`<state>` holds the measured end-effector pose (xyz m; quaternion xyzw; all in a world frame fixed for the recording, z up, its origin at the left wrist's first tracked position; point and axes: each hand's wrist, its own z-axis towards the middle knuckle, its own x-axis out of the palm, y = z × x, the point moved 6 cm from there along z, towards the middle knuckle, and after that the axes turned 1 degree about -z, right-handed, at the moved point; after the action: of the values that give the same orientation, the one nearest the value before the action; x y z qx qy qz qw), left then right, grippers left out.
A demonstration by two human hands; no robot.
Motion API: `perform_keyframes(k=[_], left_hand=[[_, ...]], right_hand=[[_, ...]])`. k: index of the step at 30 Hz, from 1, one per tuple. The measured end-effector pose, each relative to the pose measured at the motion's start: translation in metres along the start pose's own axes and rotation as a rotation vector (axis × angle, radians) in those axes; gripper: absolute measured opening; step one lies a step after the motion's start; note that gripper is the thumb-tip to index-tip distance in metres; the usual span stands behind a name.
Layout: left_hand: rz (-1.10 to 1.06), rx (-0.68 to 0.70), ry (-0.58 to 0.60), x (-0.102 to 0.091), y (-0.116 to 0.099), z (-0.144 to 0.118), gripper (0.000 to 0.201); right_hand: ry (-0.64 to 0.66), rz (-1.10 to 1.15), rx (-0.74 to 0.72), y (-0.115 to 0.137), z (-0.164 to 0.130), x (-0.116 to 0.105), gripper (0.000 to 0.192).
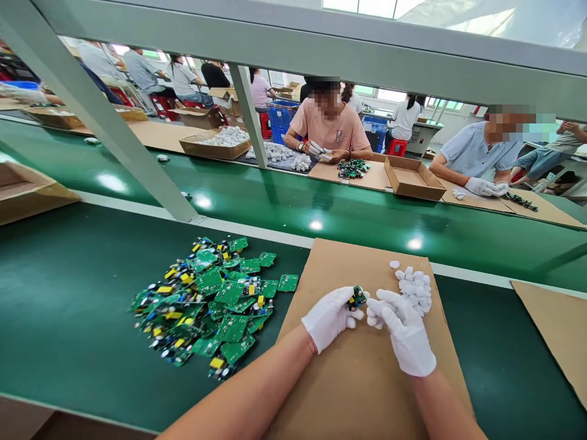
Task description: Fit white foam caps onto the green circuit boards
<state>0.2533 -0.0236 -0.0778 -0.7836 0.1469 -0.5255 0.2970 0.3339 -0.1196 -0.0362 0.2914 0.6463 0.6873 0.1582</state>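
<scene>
In a white glove, my left hand [326, 319] grips a small green circuit board [357, 297] between thumb and fingers, its components facing right. My right hand [407, 335], gloved too, is just right of the board with its fingertips pinched together; whatever they hold, if anything, is hidden. Both hands are over a brown cardboard sheet [353, 391]. Behind my right hand, on the sheet, lies a cluster of small white rounded pieces [415, 287]. To the left of the sheet is a large heap of green circuit boards [220, 305] with yellow and blue components.
A grey frame post [110, 122] rises at the left, and a beam [321, 46] crosses above. Across the green belt [284, 205], two gloved co-workers sit near an open cardboard tray [415, 177]. Another cardboard sheet [550, 330] lies right, a cardboard box [36, 195] left.
</scene>
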Motion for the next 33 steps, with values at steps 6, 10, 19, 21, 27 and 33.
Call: perform_keyframes(k=[6, 10, 19, 21, 27, 33], left_hand=[[0.029, 0.011, -0.011, 0.004, -0.003, -0.003, 0.034], [-0.031, 0.027, -0.041, 0.005, -0.003, -0.007, 0.035], [0.123, 0.032, -0.012, 0.010, -0.001, -0.009, 0.039], [0.177, 0.030, -0.025, 0.010, 0.001, -0.008, 0.036], [0.134, 0.108, -0.113, 0.001, 0.001, -0.006, 0.044], [0.234, 0.173, -0.105, 0.001, 0.001, -0.005, 0.054]], right_hand=[[-0.091, -0.092, 0.005, 0.001, 0.001, -0.007, 0.026], [-0.099, -0.308, -0.023, 0.001, -0.003, 0.000, 0.025], [-0.238, -0.493, -0.137, 0.009, -0.002, -0.005, 0.024], [-0.207, -0.536, -0.161, 0.011, -0.003, -0.006, 0.021], [-0.122, -0.795, -0.337, 0.019, -0.008, 0.004, 0.024], [-0.192, -0.953, -0.464, 0.018, -0.009, 0.005, 0.020]])
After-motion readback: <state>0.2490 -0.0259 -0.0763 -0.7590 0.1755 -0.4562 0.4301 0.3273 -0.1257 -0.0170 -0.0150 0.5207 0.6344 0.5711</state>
